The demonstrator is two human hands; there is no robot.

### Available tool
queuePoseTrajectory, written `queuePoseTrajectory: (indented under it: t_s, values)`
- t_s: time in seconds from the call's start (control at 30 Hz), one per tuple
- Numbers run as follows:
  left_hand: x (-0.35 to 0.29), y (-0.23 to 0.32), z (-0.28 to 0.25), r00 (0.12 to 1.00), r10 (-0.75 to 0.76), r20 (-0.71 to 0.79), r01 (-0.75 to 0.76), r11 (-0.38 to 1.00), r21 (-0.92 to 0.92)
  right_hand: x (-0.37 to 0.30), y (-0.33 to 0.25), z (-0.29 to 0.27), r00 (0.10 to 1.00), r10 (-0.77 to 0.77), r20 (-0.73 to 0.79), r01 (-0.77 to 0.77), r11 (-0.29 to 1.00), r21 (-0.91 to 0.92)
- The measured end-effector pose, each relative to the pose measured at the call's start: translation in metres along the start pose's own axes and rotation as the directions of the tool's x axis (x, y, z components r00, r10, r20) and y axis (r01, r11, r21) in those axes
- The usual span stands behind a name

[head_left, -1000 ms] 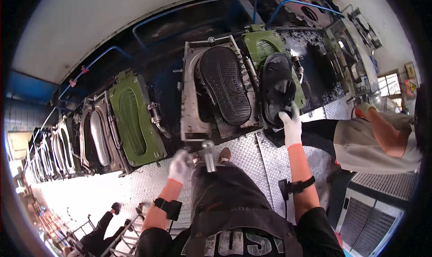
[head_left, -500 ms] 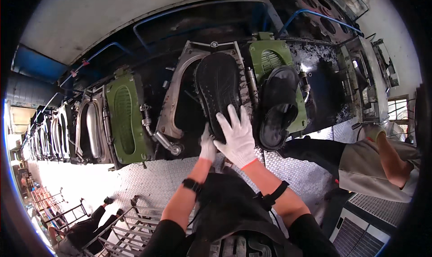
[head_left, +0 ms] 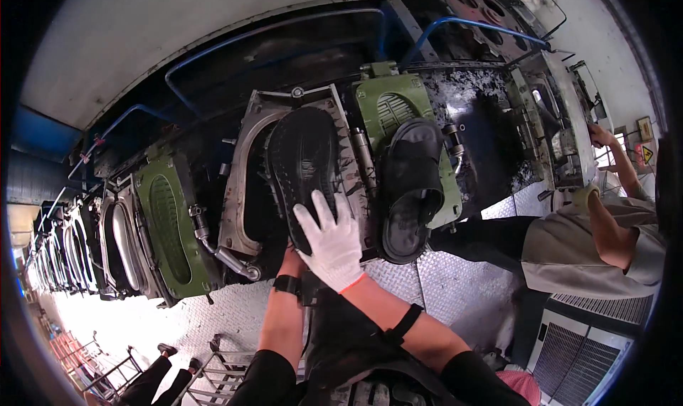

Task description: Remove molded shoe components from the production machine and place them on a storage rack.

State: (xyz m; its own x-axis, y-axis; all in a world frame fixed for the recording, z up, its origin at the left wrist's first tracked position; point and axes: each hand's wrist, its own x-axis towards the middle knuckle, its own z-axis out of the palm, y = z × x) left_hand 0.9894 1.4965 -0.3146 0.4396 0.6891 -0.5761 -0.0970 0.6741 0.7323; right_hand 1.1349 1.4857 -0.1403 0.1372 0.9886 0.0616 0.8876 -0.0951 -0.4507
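A black sandal (head_left: 307, 150) lies with its flat sole toward me, over the grey metal mould frame (head_left: 245, 214). My right hand (head_left: 331, 246), in a white knitted glove, rests on the lower end of this sole with fingers stretched and spread. My left hand is hidden behind the sandal and the right hand; only its wrist and forearm (head_left: 283, 313) show. Just right, a second black sandal (head_left: 411, 185), strap side up, leans on an opened green mould plate (head_left: 388, 97).
Another green mould plate (head_left: 169, 221) stands left, followed by a long row of moulds. Metal pipe fittings (head_left: 231, 260) jut between them. A co-worker in a grey top (head_left: 583, 249) stands right, near a vented grey unit (head_left: 580, 353). Blue rails (head_left: 277, 20) run behind.
The view has shifted, so the moulds sit further left and lower. My left hand has gone from sight behind the sandal. The co-worker's hand has risen to the machine.
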Motion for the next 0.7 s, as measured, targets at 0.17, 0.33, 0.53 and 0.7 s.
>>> queuePoseTrajectory:
  t_s: [0.17, 0.33, 0.53, 0.7]
  values:
    - [-0.013, -0.011, -0.018, 1.0, -0.016, 0.007, 0.016, 0.999, -0.045, 0.018, -0.008, -0.009, 1.0, 0.001, -0.002, -0.001, 0.999, 0.043]
    - [-0.025, -0.045, -0.024, 0.997, -0.032, 0.077, 0.035, 0.999, -0.04, 0.055, 0.021, -0.068, 0.983, 0.066, -0.169, -0.004, 0.938, 0.347]
    - [-0.032, -0.056, -0.037, 0.992, 0.061, 0.113, -0.056, 0.997, -0.045, 0.007, 0.089, -0.115, 0.815, 0.571, -0.096, 0.08, 0.053, 0.995]
    - [0.015, 0.002, -0.018, 0.956, -0.173, -0.237, 0.084, 0.935, -0.344, -0.075, 0.109, -0.15, 0.812, 0.528, 0.249, 0.133, -0.584, 0.801]
